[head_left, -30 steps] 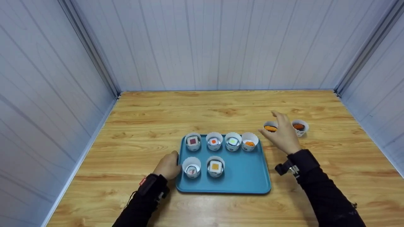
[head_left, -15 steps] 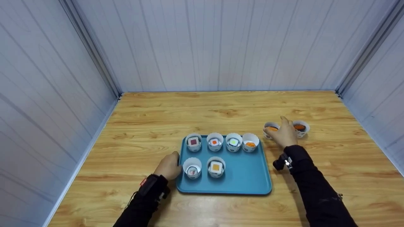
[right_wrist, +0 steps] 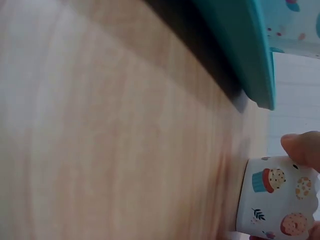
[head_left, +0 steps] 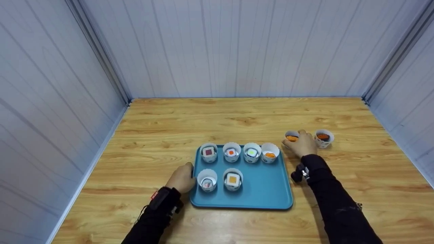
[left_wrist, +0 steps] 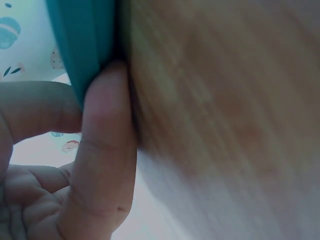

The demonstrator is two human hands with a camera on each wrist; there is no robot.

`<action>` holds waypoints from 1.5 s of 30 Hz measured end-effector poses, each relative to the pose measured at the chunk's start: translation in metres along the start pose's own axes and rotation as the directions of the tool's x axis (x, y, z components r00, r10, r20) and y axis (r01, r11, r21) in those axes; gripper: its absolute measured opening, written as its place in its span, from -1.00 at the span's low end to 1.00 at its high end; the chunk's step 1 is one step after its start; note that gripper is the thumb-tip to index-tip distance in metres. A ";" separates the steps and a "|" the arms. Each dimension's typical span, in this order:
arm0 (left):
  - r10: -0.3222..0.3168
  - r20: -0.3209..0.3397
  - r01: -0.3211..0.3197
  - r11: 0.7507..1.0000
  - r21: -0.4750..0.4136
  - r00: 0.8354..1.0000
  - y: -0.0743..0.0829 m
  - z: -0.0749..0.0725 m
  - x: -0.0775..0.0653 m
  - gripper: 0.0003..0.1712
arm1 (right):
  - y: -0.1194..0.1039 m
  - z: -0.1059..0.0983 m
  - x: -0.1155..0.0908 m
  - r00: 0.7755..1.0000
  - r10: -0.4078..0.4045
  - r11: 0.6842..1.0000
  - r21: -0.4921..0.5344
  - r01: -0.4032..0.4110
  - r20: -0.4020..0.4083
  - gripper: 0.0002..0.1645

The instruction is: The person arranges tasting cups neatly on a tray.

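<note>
My right hand [head_left: 305,145] holds a white paper baking cup [right_wrist: 275,197] printed with cupcakes, its fingers at opposite sides near the rim. An orange-topped piece [head_left: 292,138] with a dark side, like sushi, lies in it. In the right wrist view the cup's base looks to be on or very close to the table. At the left, my left hand [head_left: 182,178] grips the side rim of a blue tray [head_left: 264,189]. The left wrist view has the thumb [left_wrist: 107,135] against the tray's edge, close to the tabletop, and a finger on the inner side.
Several similar cups stand on the tray: a back row, including one cup [head_left: 270,149] at its right end, and two in front. Each holds a small piece. Another cup [head_left: 323,142] with a red-orange topped piece stands right of my right hand. Panel walls [head_left: 237,51] bound the table.
My right hand has come down and slightly left, and its spread fingers have closed on the orange-topped piece's cup. My left hand still grips the tray; the tray stays put.
</note>
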State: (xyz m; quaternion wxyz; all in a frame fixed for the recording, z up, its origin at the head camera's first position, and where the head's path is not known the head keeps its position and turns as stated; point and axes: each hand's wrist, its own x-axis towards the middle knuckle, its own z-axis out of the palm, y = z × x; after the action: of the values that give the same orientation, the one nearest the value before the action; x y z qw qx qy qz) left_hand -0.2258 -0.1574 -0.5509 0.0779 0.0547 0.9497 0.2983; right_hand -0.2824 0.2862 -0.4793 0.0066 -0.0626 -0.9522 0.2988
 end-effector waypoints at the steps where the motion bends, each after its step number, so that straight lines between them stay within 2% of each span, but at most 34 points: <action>1: 0.004 -0.002 -0.004 1.000 0.004 1.000 0.000 0.000 0.000 -0.85 | 0.000 0.000 0.000 1.000 -0.006 1.000 0.004 0.006 0.000 0.03; 7: 0.019 -0.004 -0.018 0.999 0.029 1.000 -0.001 0.001 0.001 -0.80 | 0.003 -0.003 -0.001 0.999 -0.039 0.999 0.034 0.039 0.003 -0.06; 14: 0.002 0.010 -0.002 1.000 0.008 1.000 0.001 0.000 0.000 -0.79 | 0.001 -0.012 -0.007 0.998 -0.068 0.996 0.064 0.067 0.010 -0.07; 20: -0.001 0.007 0.001 1.000 0.008 1.000 0.003 -0.001 -0.001 -0.78 | -0.011 -0.029 -0.020 0.991 -0.135 0.989 0.055 0.134 0.014 -0.08; 26: -0.018 0.006 0.017 1.000 0.015 1.000 0.003 0.000 0.000 -0.81 | -0.028 -0.042 -0.040 0.975 -0.223 0.974 0.049 0.223 0.002 -0.13; 31: -0.018 0.001 0.018 1.000 0.015 1.000 0.002 -0.001 0.000 -0.82 | -0.042 -0.045 -0.058 0.952 -0.304 0.952 0.050 0.303 0.018 -0.21; 37: -0.012 0.013 0.012 1.000 0.007 1.000 0.000 -0.001 0.001 -0.81 | -0.057 -0.036 -0.077 0.911 -0.412 0.910 0.059 0.410 0.022 -0.27; 42: -0.023 0.021 0.023 1.000 0.009 1.000 -0.002 0.000 0.004 -0.82 | -0.064 -0.019 -0.090 0.878 -0.471 0.880 0.114 0.461 0.086 -0.29; 45: -0.024 0.019 0.024 1.000 0.012 1.000 -0.003 0.001 0.004 -0.83 | -0.066 -0.006 -0.096 0.851 -0.504 0.863 0.132 0.488 0.149 -0.32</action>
State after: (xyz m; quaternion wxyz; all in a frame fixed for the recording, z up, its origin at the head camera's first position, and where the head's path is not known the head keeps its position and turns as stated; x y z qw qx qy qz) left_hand -0.2298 -0.1586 -0.5535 0.0903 0.0467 0.9512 0.2913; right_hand -0.1942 0.2243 -0.4343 0.0010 0.2129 -0.9183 0.3337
